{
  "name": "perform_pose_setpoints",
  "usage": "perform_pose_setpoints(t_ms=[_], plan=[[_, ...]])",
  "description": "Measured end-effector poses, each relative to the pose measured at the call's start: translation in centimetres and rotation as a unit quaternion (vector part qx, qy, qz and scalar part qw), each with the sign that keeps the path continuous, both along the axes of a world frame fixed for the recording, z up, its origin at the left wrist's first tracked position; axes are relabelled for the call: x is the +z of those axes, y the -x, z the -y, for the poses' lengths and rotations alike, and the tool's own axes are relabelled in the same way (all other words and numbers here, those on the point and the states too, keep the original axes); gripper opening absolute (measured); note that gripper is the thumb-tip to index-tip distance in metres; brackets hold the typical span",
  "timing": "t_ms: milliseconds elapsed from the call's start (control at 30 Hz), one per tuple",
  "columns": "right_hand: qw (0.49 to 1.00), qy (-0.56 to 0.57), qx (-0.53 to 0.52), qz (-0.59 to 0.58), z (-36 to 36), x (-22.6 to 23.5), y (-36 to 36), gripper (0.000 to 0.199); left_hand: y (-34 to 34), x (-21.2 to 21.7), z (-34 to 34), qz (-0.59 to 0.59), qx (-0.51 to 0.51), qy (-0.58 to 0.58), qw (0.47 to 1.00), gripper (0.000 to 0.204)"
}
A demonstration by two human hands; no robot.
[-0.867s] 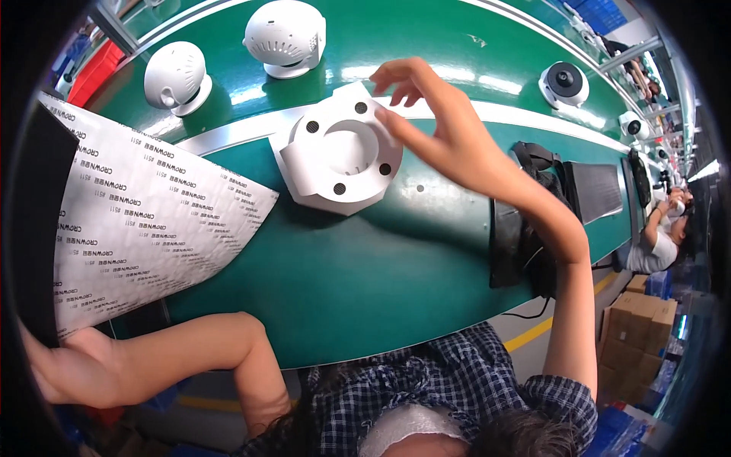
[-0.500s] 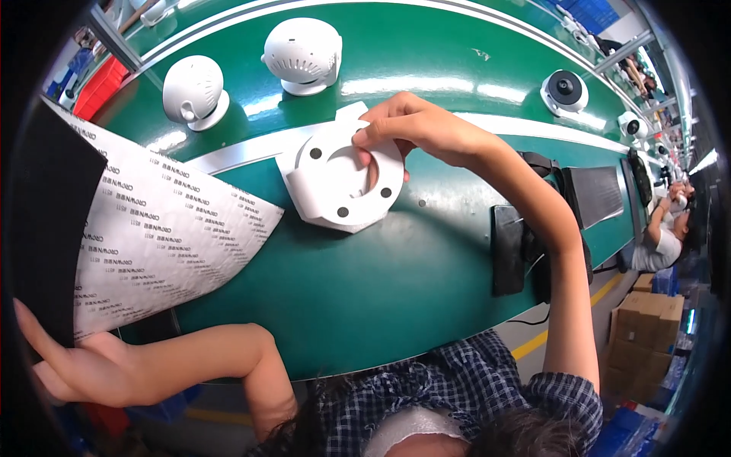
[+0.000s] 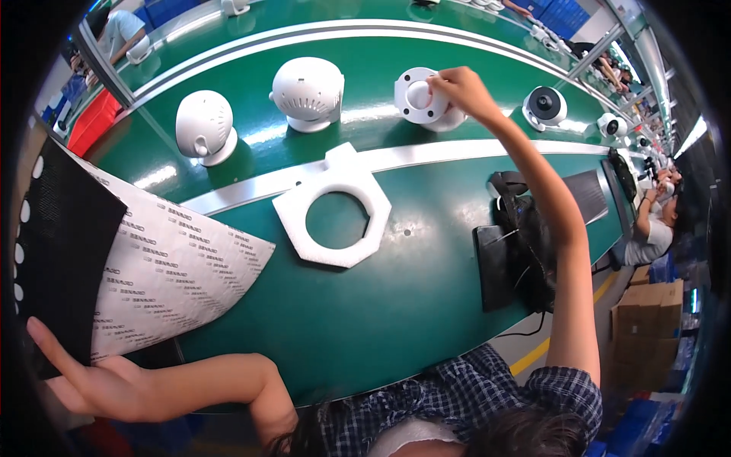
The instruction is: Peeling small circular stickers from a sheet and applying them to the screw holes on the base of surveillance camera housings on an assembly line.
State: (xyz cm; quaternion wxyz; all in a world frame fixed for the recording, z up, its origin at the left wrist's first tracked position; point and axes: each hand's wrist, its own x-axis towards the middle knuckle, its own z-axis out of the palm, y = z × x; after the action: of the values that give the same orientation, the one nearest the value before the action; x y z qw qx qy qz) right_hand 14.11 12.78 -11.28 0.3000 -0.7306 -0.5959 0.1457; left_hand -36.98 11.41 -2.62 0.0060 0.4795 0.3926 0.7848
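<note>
The right hand (image 3: 461, 87) is stretched far out over the green belt (image 3: 358, 327), fingers curled round a white round camera part (image 3: 417, 95) w/ a flat holed flange, gripping it at its right side on the far lane; whether it's lifted clear of the belt I can't tell. Nearer, just this side of the white stripe (image 3: 426, 156), lies a white foam ring (image 3: 333, 215), octagon-ish w/ a round hole, flat and apart from the hand. Further left on the far lane stand two white dome cameras (image 3: 308, 93), the leftmost one (image 3: 204, 127) tilted on its base, both well apart from the held part. To the right of the hand sits a dome w/ a black lens face (image 3: 545, 105), near it, and more small ones trail off along the belt. The left hand (image 3: 95, 381) is low at the left, palm open, fingers spread, touching the lower edge of a black sheet (image 3: 65, 251); beside it fans a white sheet w/ rows of small grey print (image 3: 164, 278), overlapping the belt edge. A black device w/ cables (image 3: 518, 244) stands under the right forearm at the belt's near edge. Brown cartons (image 3: 647, 327) sit on the floor at right, a red crate (image 3: 90, 122) far left. Other workers sit at upper left and far right.
</note>
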Motion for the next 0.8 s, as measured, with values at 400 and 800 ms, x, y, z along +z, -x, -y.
perform_pose_setpoints(t_ms=[400, 800], plan=[[0.812, -0.069, 0.152, 0.559, -1.1, -11.6, -2.6, 0.018, -1.6, -0.6, -0.2, 0.01, -0.004, -0.015, 1.0, 0.032], [0.892, 0.089, 0.048, 0.44, 2.5, -10.1, -7.8, 0.029, -0.3, -1.7, -0.6, -0.032, 0.005, -0.008, 0.999, 0.028]])
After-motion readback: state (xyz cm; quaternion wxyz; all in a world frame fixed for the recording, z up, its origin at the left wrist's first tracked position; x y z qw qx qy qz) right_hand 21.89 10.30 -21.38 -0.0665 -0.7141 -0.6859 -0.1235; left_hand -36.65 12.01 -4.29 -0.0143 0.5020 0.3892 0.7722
